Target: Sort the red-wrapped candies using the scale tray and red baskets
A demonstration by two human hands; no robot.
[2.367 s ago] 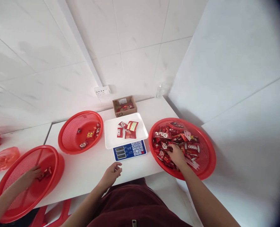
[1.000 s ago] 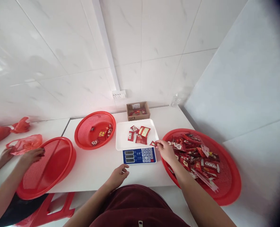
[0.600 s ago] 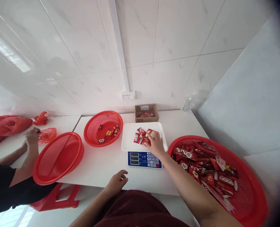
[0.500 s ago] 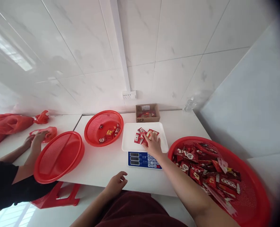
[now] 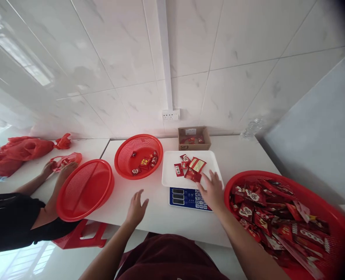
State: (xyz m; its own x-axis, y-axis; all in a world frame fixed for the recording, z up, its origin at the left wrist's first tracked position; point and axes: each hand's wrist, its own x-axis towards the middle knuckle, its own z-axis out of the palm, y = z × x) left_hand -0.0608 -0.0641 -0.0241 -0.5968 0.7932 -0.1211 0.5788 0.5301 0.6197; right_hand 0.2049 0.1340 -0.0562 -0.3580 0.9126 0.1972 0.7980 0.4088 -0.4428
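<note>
Several small red packets (image 5: 192, 174) lie loose on the white pan (image 5: 170, 180) of a digital scale with a blue keypad (image 5: 185, 197). My right hand (image 5: 212, 189) hovers at the pan's front right corner, fingers spread, holding nothing; its fingertips are close to the nearest packet. Over the white table, left of the scale, my left hand (image 5: 136, 209) is raised with thumb and fingers apart and nothing in it. A red basket (image 5: 118, 158) behind it holds several packets and small wrapped pieces.
A large red basket (image 5: 231, 179) heaped with red packets stands at the right. An open cardboard box (image 5: 194, 147) sits behind the scale. At left are another red basket (image 5: 62, 210), a red plastic stool (image 5: 83, 239) and a co-worker's hands (image 5: 68, 169) on a red bag (image 5: 76, 157).
My right hand has drawn back from the packets toward the pan's right corner, uncovering them. My left hand has lifted and its fingers have opened. The view has shifted left.
</note>
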